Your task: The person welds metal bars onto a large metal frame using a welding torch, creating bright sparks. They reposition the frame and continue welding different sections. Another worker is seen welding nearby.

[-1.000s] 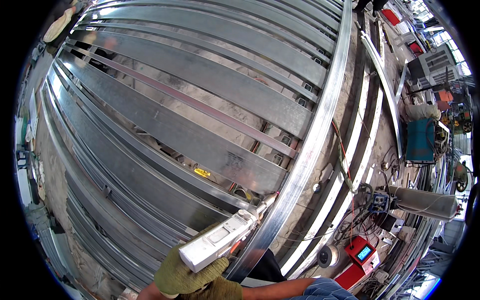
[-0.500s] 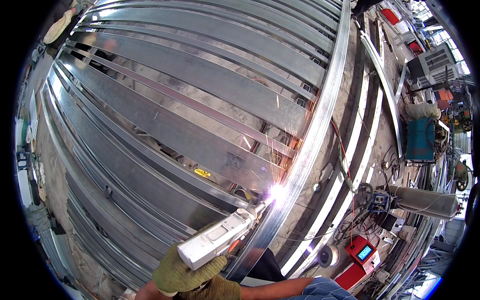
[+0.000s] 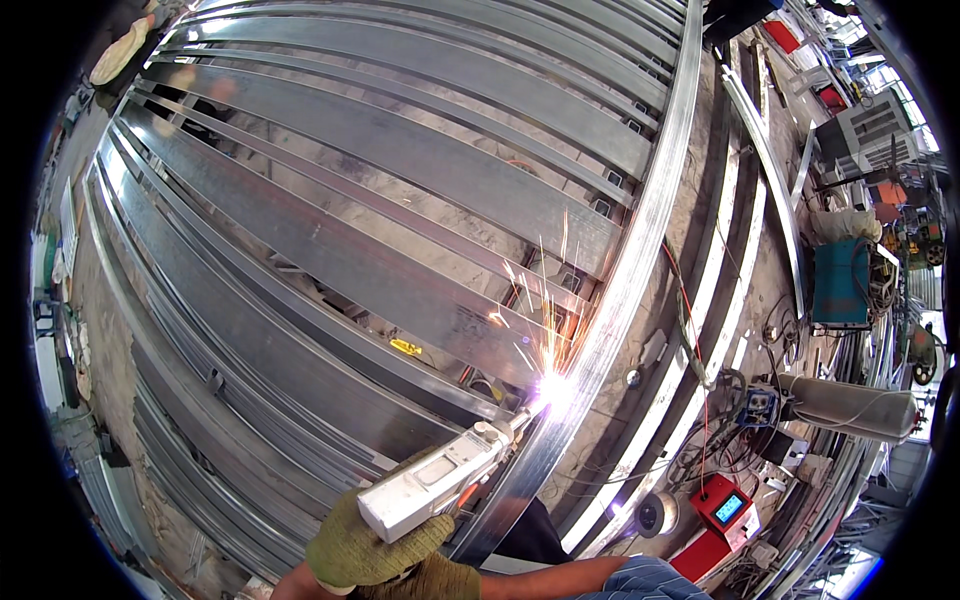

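— What's in hand here?

— A white, boxy handheld welding gun (image 3: 440,480), gripped in a hand wearing a yellow-green knitted glove (image 3: 375,545). The fingers are wrapped tight round its rear end. I can't tell which hand it is, and no second hand shows clearly.

— And the gun's tip?

— It sits at a bright white flash (image 3: 553,388), right where a flat grey steel slat (image 3: 400,280) meets the long curved galvanised steel rail (image 3: 640,250). Orange sparks (image 3: 540,290) fly up and leftward over the slats.

— What's the work resting on?

— A big frame of parallel grey metal slats and thinner bars lies on a dusty concrete floor (image 3: 330,200) (the fisheye bends every straight edge). More loose steel channels (image 3: 735,230) run along to the right of the rail.

— The room?

— A cluttered workshop. A small red box with a lit blue screen (image 3: 722,508) stands lower right among tangled cables, a grey gas cylinder (image 3: 845,405) lies beside it, and a teal metal cabinet (image 3: 840,280) stands farther back.
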Motion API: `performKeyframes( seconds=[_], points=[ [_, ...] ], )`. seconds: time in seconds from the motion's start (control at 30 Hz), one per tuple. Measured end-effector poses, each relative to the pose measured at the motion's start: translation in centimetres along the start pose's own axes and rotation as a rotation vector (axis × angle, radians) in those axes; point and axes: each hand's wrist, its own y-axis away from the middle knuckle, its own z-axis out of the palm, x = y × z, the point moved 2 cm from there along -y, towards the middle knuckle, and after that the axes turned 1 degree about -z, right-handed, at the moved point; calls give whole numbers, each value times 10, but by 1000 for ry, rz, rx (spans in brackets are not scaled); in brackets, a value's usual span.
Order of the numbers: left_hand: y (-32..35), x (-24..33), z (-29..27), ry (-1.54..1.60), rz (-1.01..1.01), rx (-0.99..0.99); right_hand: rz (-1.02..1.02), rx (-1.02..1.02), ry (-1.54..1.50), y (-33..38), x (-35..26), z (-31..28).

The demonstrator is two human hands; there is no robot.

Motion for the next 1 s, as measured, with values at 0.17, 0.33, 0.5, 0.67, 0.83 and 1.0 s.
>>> performKeyframes(
  seconds=[0.17, 0.33, 0.5, 0.67, 0.83, 1.0],
  points=[
    [9, -6, 6, -106, 121, 28, 7, -2, 4, 1, -2, 1],
    [6, 6, -2, 304, -323, -55, 11, -5, 14, 4, 2, 0],
    [13, 26, 1, 196, -278, 28, 13, -13, 24, 8, 1, 0],
    [3, 33, -5, 311, -604, -66, 14, -21, 16, 5, -3, 0],
    [-3, 23, -1, 226, -320, -50, 23, -43, 7, 1, -3, 1],
    [-3, 27, -3, 329, -467, -110, 39, -65, 6, 0, -4, 2]
  ],
)
